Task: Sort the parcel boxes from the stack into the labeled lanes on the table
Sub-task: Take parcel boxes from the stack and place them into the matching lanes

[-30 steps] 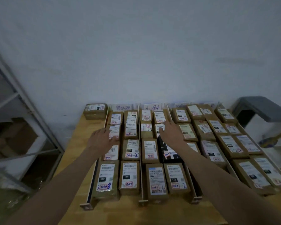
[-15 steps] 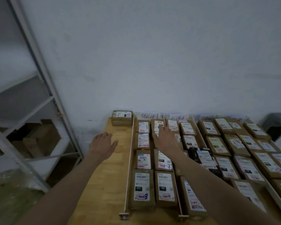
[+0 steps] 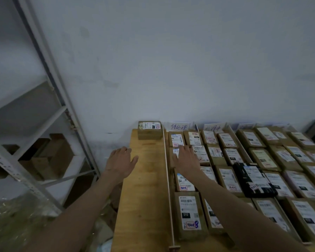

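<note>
One brown parcel box (image 3: 149, 130) with a white label stands alone at the far left corner of the wooden table (image 3: 144, 188). To its right, several labeled brown boxes fill the lanes, such as the near box (image 3: 189, 213) in the first lane. White lane signs (image 3: 179, 126) with handwriting stand at the back. My left hand (image 3: 120, 161) hovers over the table's left edge, fingers spread, holding nothing. My right hand (image 3: 186, 158) reaches flat over the boxes of the first lane, empty; whether it touches them I cannot tell.
A thin white divider strip (image 3: 168, 179) separates the bare left strip from the lanes. One black parcel (image 3: 253, 179) lies among the brown ones. A grey metal shelf rack (image 3: 49, 113) with cardboard boxes stands left of the table. A white wall is behind.
The view has swung left, so the lanes now sit at the right. My left hand moved off the first-lane boxes to the table's left edge. My right hand shifted left to the first lane.
</note>
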